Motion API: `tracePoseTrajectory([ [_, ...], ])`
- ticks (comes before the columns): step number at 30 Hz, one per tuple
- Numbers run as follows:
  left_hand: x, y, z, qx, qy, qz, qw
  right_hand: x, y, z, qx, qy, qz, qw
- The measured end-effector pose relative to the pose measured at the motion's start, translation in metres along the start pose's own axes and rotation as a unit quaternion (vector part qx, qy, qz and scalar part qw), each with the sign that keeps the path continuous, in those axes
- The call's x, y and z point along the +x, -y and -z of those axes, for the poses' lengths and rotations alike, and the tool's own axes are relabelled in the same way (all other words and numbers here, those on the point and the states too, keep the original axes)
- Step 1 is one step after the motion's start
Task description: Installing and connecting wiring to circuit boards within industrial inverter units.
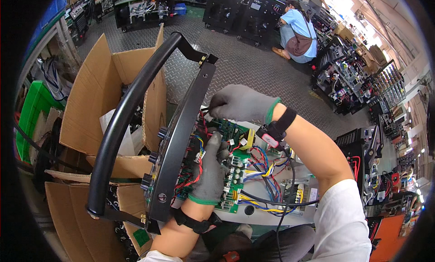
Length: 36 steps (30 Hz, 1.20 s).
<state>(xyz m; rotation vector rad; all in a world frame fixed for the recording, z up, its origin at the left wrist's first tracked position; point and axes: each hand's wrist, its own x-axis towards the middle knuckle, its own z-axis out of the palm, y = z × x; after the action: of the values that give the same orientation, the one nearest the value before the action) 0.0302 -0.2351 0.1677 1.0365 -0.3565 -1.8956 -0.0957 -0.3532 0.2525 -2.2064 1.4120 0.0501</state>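
Observation:
My left hand (209, 176), in a grey glove with a green cuff, reaches in behind the black front panel (183, 144) of an electrical unit. Its thumb points away from me and its other fingers curl over the green circuit board (233, 182); what they hold is hidden. Gloved alike, my right hand (242, 103) is closed at the board's far end, beside the panel's back. Thin wires and a small white connector lie at its fingertips, but its grip is hidden. Red and black twisted wires (198, 171) run beside my left hand. A thick black handle (131, 99) spans the panel's front, above several knobs (153, 158).
Open cardboard boxes (88, 103) stand at the left, near a green bin (34, 112). Coloured wire bundles (267, 169) and a black cable (272, 202) cross the unit's right side. A person in blue (297, 33) crouches on the far floor (226, 58) near black machines (244, 17).

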Motion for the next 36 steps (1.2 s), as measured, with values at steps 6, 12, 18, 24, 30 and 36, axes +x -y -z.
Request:
tracePoseTrajectory([
  [6, 0.002, 0.009, 0.013, -0.054, -0.051, -0.110, 0.991, -0.002, 0.015, -0.014, -0.004, 0.070, 0.025, 0.997],
  [12, 0.005, 0.011, 0.020, 0.004, -0.017, -0.083, 0.996, -0.021, 0.009, -0.025, 0.067, 0.027, 0.034, 0.997],
  [18, 0.005, 0.008, 0.014, -0.037, -0.005, -0.083, 0.996, -0.026, -0.001, -0.037, 0.084, -0.063, 0.149, 0.983],
  [24, -0.016, 0.012, 0.011, -0.029, -0.025, -0.125, 0.991, 0.000, 0.007, -0.025, -0.162, -0.138, 0.097, 0.972],
  [30, -0.017, 0.008, 0.032, -0.011, -0.052, -0.081, 0.995, 0.016, 0.010, -0.037, -0.327, 0.015, 0.088, 0.941],
  [36, -0.021, 0.019, 0.046, 0.078, -0.047, -0.133, 0.987, 0.025, 0.009, -0.045, -0.348, -0.122, 0.218, 0.904],
])
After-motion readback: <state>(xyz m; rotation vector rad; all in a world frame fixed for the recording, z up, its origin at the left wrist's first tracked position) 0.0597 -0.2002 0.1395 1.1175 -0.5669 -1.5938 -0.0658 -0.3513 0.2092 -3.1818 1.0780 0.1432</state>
